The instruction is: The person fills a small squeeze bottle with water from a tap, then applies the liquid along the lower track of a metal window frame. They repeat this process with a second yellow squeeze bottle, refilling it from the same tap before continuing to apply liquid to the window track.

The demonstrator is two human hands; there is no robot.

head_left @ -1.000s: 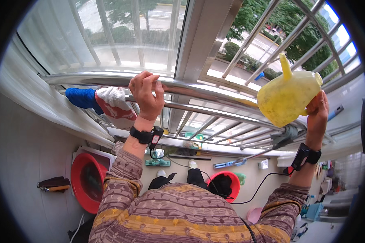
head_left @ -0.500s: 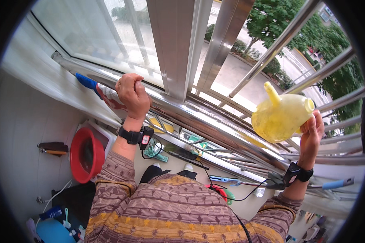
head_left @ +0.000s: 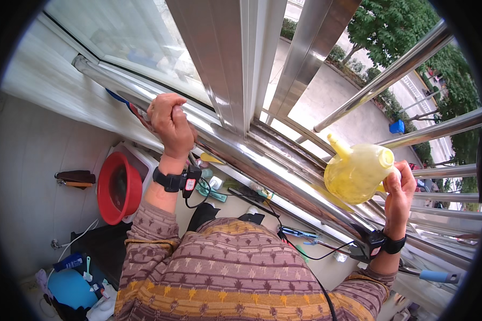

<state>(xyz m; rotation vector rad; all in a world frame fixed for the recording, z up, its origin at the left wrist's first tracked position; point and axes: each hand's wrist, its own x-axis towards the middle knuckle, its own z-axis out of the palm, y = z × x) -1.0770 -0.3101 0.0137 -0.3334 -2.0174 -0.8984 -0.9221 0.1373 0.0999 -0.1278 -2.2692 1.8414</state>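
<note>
A pale yellow, translucent watering can (head_left: 353, 179) is up by the window rail at the right, its short spout turned toward the far left and its round mouth facing up. My right hand (head_left: 399, 190) is closed on its near right side, fingers partly hidden behind it. At the left, my left hand (head_left: 171, 125) is closed round the shiny steel rail (head_left: 251, 155) running along the window. Beside that hand, a blue, red and white item (head_left: 129, 104) shows partly behind the rail.
Steel bars (head_left: 380, 85) cross the open window on the right; a glass pane (head_left: 134, 48) fills the left. Below stand a red basin (head_left: 120, 188) and a blue round object (head_left: 72, 289). A rod with a blue grip (head_left: 436, 276) juts out low right. A cable hangs between my wrists.
My right hand and the watering can have moved slightly left and down in the view. My left hand stays on the rail, and the view has shifted a little.
</note>
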